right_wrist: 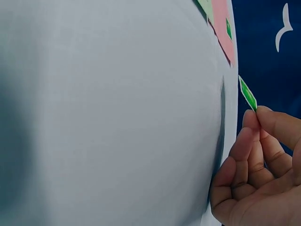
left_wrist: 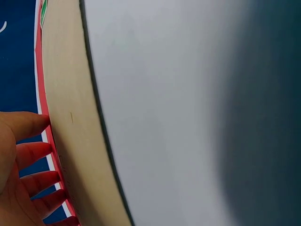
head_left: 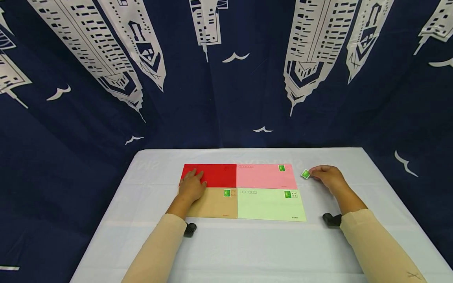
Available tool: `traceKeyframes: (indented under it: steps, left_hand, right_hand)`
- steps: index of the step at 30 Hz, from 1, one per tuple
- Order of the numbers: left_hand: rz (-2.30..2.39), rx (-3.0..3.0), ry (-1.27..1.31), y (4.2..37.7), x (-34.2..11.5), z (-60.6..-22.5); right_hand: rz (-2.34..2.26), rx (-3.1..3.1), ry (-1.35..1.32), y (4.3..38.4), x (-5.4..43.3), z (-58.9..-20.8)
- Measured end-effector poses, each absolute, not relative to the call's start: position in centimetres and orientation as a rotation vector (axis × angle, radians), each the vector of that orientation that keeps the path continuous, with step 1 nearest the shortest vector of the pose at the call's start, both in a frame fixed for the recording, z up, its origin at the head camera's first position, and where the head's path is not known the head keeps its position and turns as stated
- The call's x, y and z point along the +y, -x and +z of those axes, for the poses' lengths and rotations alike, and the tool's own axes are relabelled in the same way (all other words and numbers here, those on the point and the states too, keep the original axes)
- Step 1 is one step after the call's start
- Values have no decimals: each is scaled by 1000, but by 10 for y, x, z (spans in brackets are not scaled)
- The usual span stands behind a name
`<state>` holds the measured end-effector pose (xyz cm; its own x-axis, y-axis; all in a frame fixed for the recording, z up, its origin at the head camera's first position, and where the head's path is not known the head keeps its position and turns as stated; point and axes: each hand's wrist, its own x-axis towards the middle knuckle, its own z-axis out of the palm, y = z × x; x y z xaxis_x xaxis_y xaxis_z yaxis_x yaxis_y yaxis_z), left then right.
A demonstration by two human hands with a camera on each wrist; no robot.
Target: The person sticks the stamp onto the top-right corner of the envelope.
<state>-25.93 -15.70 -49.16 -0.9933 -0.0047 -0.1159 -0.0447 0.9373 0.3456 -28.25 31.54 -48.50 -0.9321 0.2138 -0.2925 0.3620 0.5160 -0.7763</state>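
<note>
My left hand (head_left: pixel 192 187) rests with its fingers spread on the red envelope (head_left: pixel 221 175), its wrist crossing the left side of the tan envelope (head_left: pixel 214 208). Part of the red envelope is hidden beneath that hand. To the right of the envelopes, my right hand (head_left: pixel 328 175) pinches a small green stamp (head_left: pixel 305 174) by one corner between thumb and forefinger. In the right wrist view the stamp (right_wrist: pixel 247 93) sticks out beyond the fingertips, its white edge showing. Beside it lies the pink envelope (head_left: pixel 262 177), which bears a green stamp at its upper right.
A light green envelope (head_left: pixel 269 206) completes a two-by-two block with the others on the white-covered table (head_left: pixel 269 251). Green stamps sit on the tan and light green envelopes too. Behind the table hangs a dark blue cloth (head_left: pixel 226 98) printed with white buildings and birds.
</note>
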Motion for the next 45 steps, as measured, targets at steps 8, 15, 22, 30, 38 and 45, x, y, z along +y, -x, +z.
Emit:
traceKeyframes:
  steps: [8, 15, 22, 30, 38, 45]
  left_hand:
    - [540, 2982, 38, 259, -157, -491]
    - [548, 2977, 42, 259, -157, -492]
    - [543, 2965, 29, 258, -160, -490]
    - [547, 2967, 17, 259, -160, -491]
    - [535, 2964, 16, 259, -160, -490]
    - [527, 2964, 8, 258, -160, -487]
  right_hand:
    - [-1439, 2605, -447, 278, 315, -481]
    - [-1453, 2614, -415, 275, 314, -480]
    - [-1447, 2592, -448, 277, 310, -476]
    - [-1451, 2597, -401, 277, 307, -472]
    - [-1491, 2588, -348, 275, 300, -467]
    - [-1524, 2592, -277, 275, 294, -464]
